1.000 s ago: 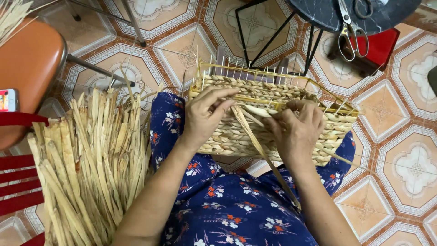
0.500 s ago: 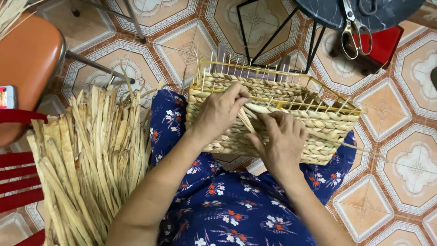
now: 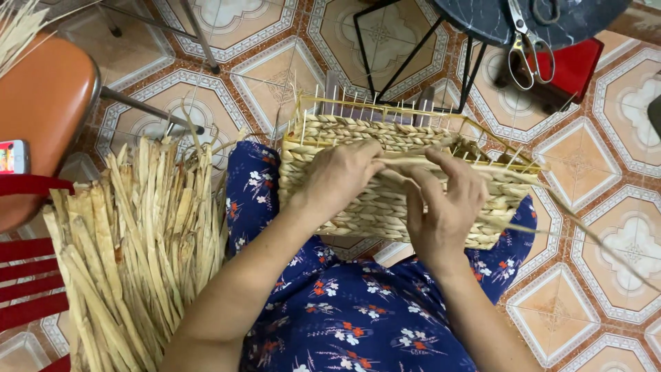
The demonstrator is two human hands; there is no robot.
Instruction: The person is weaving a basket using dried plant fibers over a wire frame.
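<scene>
Basically a weaving shot from the head camera: a half-woven basket (image 3: 406, 176) of braided straw sits on the person's lap, on a blue floral garment (image 3: 358, 303), its thin wire frame (image 3: 358, 103) sticking up along the far rim. Left hand (image 3: 341, 176) lies flat on the woven wall, fingers (image 3: 365, 153) curled over the top rows and pressing them down; it grips nothing separate that I can see. Right hand (image 3: 444, 203) is half closed, thumb and forefinger pinched on a pale straw strand (image 3: 413, 164) that runs across the basket between the two hands. Whether the strand's end is already tucked behind an upright, cannot tell, the hands cover it. To do this step well, my read: keep the left palm bracing the finished rows so they don't spread, pull the strand snug against the row below, and thread it alternately in front of and behind the uprights without bending them. Risk looks like slack in the strand or a kink where it is pinched. A big bundle of dry straw (image 3: 138, 248) lies just beside the left leg, within easy reach. Scissors (image 3: 527, 38) rest on a dark round counter (image 3: 482, 17) beyond the basket, well apart from the hands. An orange chair (image 3: 41, 110) stands at left on the patterned tile floor (image 3: 599, 227).
</scene>
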